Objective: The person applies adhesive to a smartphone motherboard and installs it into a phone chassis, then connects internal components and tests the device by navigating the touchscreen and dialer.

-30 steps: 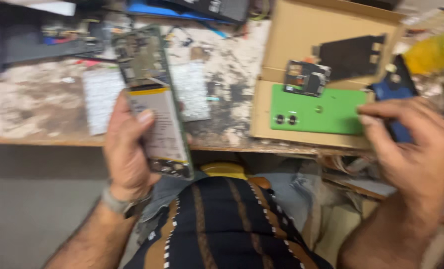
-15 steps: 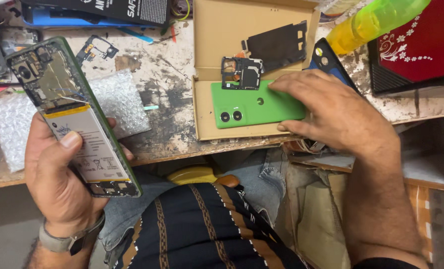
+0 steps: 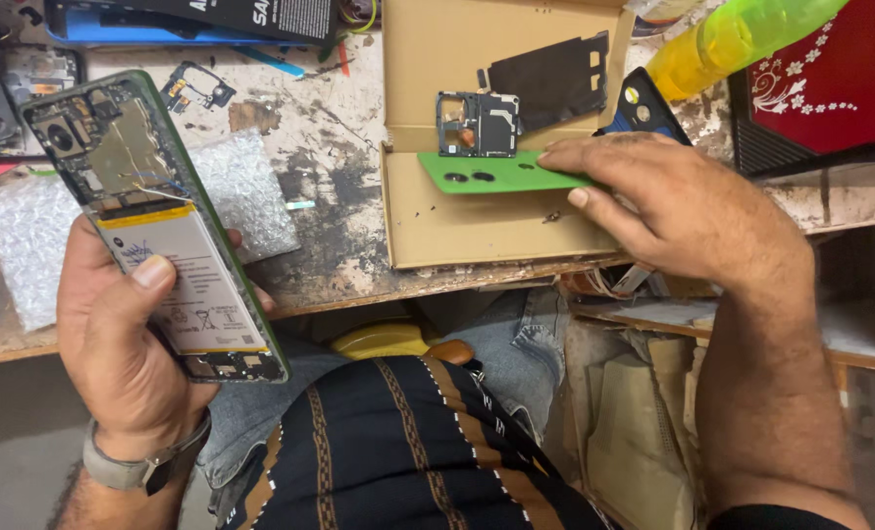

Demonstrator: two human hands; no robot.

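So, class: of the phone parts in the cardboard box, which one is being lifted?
The green back cover, tilted up by the right hand; both black parts lie untouched.

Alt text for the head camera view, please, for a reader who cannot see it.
The left hand holds an opened green-framed phone with its battery exposed, while the right hand lifts a flat green plastic back cover from a shallow brown cardboard box on a worn workbench.

green back cover (image 3: 496, 174): flat in box → edge lifted | right hand (image 3: 688, 211): now pinching it
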